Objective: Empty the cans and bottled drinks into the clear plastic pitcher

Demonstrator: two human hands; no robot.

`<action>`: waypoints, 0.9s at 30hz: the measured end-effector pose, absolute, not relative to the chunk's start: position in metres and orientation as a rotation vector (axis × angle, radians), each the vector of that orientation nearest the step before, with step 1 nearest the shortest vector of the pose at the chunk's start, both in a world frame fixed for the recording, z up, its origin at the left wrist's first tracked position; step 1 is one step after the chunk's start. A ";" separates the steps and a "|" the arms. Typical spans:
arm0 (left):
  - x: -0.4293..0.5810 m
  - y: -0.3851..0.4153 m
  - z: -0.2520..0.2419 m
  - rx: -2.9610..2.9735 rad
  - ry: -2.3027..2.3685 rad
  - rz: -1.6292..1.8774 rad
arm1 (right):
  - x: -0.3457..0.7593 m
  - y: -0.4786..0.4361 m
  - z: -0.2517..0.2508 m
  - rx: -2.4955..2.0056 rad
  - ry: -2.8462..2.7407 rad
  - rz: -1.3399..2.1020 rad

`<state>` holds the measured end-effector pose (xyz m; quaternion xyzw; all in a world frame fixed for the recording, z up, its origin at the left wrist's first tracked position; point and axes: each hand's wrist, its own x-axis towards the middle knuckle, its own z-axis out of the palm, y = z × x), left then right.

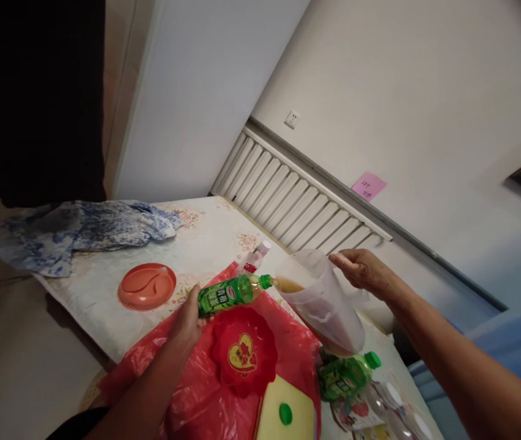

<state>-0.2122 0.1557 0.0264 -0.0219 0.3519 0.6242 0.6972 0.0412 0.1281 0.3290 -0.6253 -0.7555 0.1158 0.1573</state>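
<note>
In my left hand [191, 315] is a green-labelled plastic drink bottle [224, 296], its open green neck right at the lip of a translucent plastic pitcher [329, 315]. My right hand [361, 269] grips the pitcher at its far side; the handle is partly hidden. The pitcher is tilted toward the bottle, with brown liquid [288, 285] at its lip and more in its lower part. Below the bottle lies a red scalloped dish [246, 351] with a gold heart. A loose green cap [285, 414] rests on a yellow pad or box [283, 391].
Red plastic sheeting [196, 391] covers part of the flowered tablecloth [99, 299]. Near the pitcher stand a capped green bottle [347, 374] and clear containers [391, 397]. A small clear bottle [257, 256], an orange-red lid [147, 286] and blue-white cloth [104, 229] lie farther off. A radiator [297, 195] borders the table.
</note>
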 end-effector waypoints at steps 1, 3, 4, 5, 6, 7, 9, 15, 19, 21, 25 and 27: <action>-0.212 0.156 0.027 -0.040 0.796 1.399 | 0.042 0.128 0.326 -1.781 -2.122 0.366; -0.213 0.156 0.027 -0.025 0.811 1.406 | 0.044 0.126 0.319 -1.759 -2.037 0.438; -0.213 0.156 0.027 -0.023 0.815 1.406 | 0.044 0.125 0.315 -1.743 -1.994 0.470; -0.213 0.156 0.026 -0.024 0.819 1.405 | 0.044 0.124 0.310 -1.724 -1.951 0.500; -0.212 0.157 0.026 -0.027 0.821 1.404 | 0.044 0.123 0.305 -1.699 -1.907 0.528; -0.212 0.157 0.025 -0.030 0.821 1.402 | 0.045 0.122 0.300 -1.669 -1.860 0.557; -0.212 0.158 0.023 -0.032 0.813 1.400 | 0.046 0.119 0.290 -1.597 -1.750 0.626; -0.213 0.159 0.023 -0.036 0.778 1.413 | 0.052 0.111 0.254 -1.392 -1.379 0.825; -0.213 0.159 0.023 -0.045 0.769 1.427 | 0.054 0.109 0.226 -1.239 -1.236 0.881; -0.213 0.159 0.023 -0.051 0.759 1.428 | 0.052 0.108 0.211 -1.188 -1.188 0.892; -0.214 0.159 0.022 -0.074 0.734 1.420 | 0.044 0.103 0.185 -1.155 -1.102 0.873; -0.214 0.159 0.023 -0.095 0.724 1.404 | 0.037 0.100 0.175 -1.137 -1.048 0.864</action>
